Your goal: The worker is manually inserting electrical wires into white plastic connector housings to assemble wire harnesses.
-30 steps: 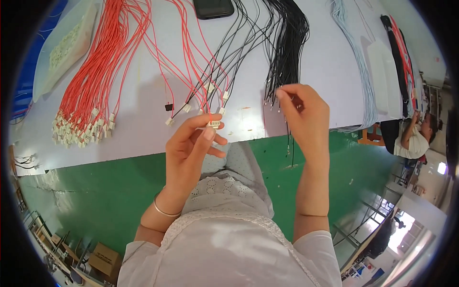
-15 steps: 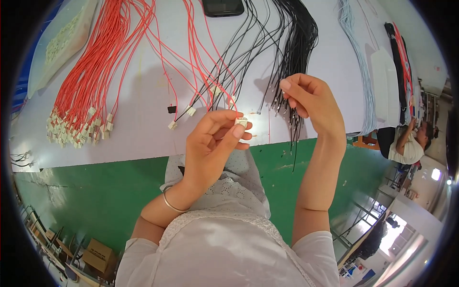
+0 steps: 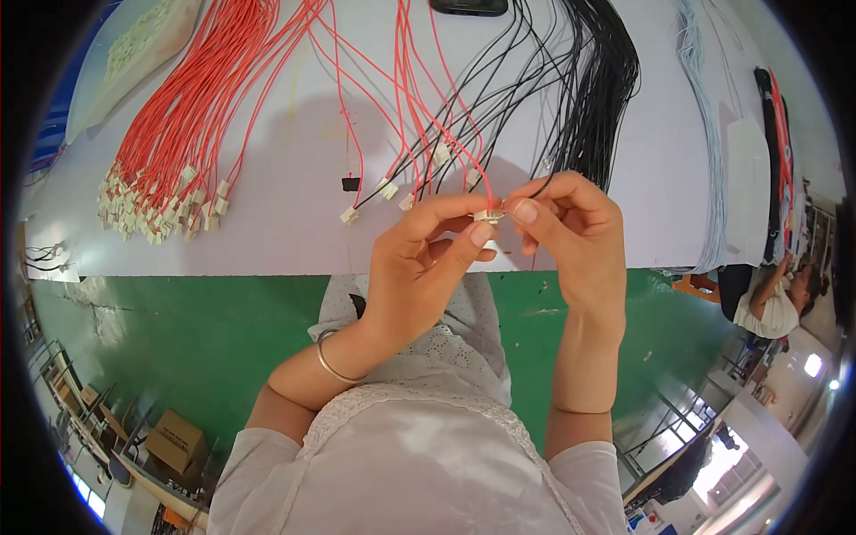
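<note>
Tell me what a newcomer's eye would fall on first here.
Probably the fan of red wires on the left of the table, its white connectors heaped toward the near edge. Then the black wire bundle, upper right of centre. Near the picture's centre, the left hand holds a small white connector; the right hand beside it pinches a black wire.

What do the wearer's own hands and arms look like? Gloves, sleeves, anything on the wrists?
Left hand and right hand: no gloves. Left wrist has a thin silver-toned bangle; right wrist has nothing on it. Left sleeve and right sleeve are white and short. No cables or markings visible on either arm.
</note>
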Tool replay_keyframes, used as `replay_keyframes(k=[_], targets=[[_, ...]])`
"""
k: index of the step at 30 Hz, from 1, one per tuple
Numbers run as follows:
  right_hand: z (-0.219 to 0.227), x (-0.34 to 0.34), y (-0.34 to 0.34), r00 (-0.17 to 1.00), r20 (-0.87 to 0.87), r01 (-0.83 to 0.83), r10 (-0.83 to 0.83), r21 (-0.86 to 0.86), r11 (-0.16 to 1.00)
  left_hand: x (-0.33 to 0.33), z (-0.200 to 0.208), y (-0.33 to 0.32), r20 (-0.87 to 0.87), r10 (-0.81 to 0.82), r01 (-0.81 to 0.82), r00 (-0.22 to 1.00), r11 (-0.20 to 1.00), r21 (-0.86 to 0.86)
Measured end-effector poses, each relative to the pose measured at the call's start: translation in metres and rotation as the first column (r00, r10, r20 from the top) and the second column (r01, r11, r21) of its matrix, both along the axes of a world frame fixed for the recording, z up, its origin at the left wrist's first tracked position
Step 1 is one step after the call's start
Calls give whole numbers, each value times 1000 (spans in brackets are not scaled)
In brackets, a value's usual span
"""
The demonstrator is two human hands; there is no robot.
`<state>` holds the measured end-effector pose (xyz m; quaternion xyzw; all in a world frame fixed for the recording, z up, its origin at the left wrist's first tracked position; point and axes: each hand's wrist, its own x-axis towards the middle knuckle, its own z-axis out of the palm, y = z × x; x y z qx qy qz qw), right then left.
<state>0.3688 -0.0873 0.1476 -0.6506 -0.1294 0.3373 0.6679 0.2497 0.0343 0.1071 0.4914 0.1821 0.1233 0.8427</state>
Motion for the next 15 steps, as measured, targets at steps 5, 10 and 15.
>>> replay_keyframes(k=[5,10,15], targets=[[2,-4,3,998,29,51,-50,-34,998,0,-5,-4,30,37,-38,999,997,60],[0,-3,3,985,174,27,-11,-90,996,1,-3,-4,13,44,-45,999,997,68],[-4,2,1,984,173,-37,51,-85,996,0,-6,-3,20,0,-3,1000,988,155]])
